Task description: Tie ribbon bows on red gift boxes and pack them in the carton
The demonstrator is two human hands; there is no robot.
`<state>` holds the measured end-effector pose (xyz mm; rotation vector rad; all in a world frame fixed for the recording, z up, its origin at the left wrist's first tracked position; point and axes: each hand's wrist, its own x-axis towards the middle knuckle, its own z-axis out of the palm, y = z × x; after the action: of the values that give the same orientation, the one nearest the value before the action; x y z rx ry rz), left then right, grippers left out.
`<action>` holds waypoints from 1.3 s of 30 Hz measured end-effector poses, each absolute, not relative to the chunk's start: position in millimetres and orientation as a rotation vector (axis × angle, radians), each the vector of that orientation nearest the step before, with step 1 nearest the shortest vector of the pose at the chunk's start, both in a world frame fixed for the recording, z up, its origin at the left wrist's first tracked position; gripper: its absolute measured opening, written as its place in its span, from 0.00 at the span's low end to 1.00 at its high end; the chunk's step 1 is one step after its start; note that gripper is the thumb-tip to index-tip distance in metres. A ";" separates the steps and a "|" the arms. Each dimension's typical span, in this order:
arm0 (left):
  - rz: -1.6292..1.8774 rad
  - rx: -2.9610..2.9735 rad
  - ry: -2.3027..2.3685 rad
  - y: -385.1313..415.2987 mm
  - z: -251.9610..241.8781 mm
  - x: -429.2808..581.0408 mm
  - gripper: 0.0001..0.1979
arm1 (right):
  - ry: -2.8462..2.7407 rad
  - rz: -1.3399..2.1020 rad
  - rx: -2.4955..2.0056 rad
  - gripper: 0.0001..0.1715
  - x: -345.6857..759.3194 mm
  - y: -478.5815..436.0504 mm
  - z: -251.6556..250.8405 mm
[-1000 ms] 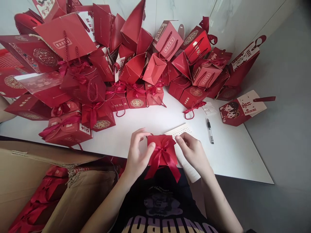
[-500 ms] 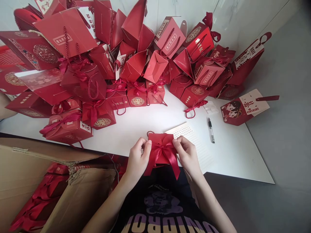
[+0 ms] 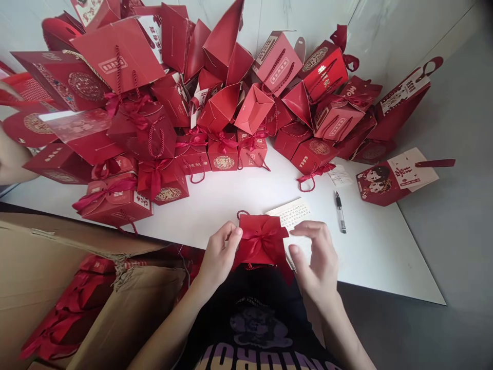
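Observation:
In front of me, at the near edge of the white table, sits a small red gift box (image 3: 248, 222) with a cord handle. Across it lies a red ribbon bow (image 3: 261, 241), its tails hanging toward me. My left hand (image 3: 221, 252) pinches the bow's left loop between thumb and fingers. Beside the right loop is my right hand (image 3: 318, 257), thumb and forefinger apart and nothing between them. A lined notepad (image 3: 295, 213) with handwriting lies partly under the box and my right hand.
Several red gift boxes (image 3: 223, 159) are piled across the back of the white table (image 3: 370, 257). To the right lie a black pen (image 3: 340, 211) and a box with cartoon figures (image 3: 379, 182). An open cardboard carton (image 3: 138, 313) stands at lower left. Another person's arm (image 3: 13, 159) shows at far left.
My right hand has let go of the bow's right loop and moved right, its fingers opening. The left hand still holds its loop. The view has shifted slightly.

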<state>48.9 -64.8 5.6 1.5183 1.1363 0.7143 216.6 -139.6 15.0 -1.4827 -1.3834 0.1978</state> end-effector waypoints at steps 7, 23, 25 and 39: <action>0.678 1.449 1.108 -61.6 6.9 52.6 0.17 | -2.069 -0.024 -1.371 0.18 186.7 -143.4 17.0; 0.633 2.228 0.795 -52.0 26.3 56.8 0.04 | -1.859 -0.219 -1.231 0.15 181.6 -159.1 -7.5; 0.624 2.214 0.791 -49.6 24.0 59.2 0.03 | -1.890 -0.185 -1.205 0.16 181.0 -158.8 -9.0; 0.643 2.026 0.885 -49.8 12.8 64.5 0.04 | -1.939 -0.109 -1.020 0.11 174.2 -155.3 -4.8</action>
<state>64.5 -49.8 12.8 2.0258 0.8848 0.6430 174.2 -155.3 -4.8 -1.0198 -1.9394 -0.1086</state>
